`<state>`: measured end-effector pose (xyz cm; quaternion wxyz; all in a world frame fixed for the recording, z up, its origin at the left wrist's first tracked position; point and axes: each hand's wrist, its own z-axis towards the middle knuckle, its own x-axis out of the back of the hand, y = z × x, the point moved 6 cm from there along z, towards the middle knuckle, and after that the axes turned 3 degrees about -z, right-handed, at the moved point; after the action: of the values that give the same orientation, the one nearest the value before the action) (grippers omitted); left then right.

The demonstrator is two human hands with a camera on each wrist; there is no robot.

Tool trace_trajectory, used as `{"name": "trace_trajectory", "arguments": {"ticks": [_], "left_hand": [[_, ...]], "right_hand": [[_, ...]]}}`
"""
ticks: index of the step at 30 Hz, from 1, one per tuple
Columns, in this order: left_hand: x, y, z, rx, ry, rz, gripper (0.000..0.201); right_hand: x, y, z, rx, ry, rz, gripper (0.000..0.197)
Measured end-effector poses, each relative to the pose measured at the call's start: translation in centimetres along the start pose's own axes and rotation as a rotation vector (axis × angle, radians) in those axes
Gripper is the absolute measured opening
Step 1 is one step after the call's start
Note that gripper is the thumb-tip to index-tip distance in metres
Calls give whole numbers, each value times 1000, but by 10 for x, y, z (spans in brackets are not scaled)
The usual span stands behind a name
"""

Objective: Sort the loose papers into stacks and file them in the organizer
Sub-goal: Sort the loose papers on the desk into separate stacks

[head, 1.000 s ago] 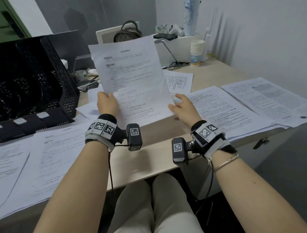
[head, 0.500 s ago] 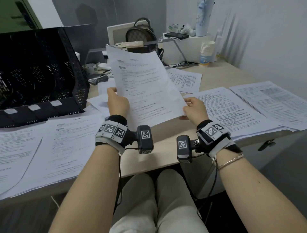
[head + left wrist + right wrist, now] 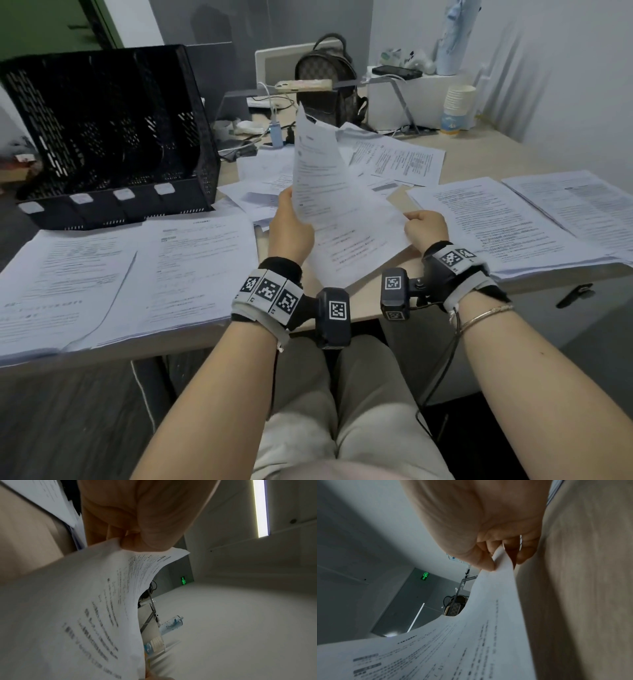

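Evidently mid-sort: one printed sheet (image 3: 329, 205) held up over the near edge of the desk (image 3: 496, 150), tilted and bowed, probably for reading its heading before choosing a pile. Left hand (image 3: 291, 229) pinching the sheet's left edge, thumb on the printed face; right hand (image 3: 426, 228) pinching its right corner between thumb and curled fingers, so both grips narrow and closed on paper. Held by two edges to keep the page from flopping. Sorted stacks lying flat: left stacks (image 3: 137, 274) in front of the black mesh organizer (image 3: 113, 137) at far left, right stacks (image 3: 513, 222) opposite. Unsorted loose papers (image 3: 394, 161) spread beyond the hands. Organizer slots apparently unfilled, filing judged not yet begun.
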<state>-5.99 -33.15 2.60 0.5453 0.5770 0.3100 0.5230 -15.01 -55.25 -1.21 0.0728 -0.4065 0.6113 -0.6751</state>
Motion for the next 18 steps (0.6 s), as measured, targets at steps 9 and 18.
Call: {"name": "trace_trajectory", "arguments": {"ticks": [9,18], "left_hand": [[68,9,28,-35,187,19,36],[157,14,45,-40,442,138,22]], "right_hand": [[-35,-26,-8,35,-126,107,32],[-87,-88,-33,218,-361,180,20]]}}
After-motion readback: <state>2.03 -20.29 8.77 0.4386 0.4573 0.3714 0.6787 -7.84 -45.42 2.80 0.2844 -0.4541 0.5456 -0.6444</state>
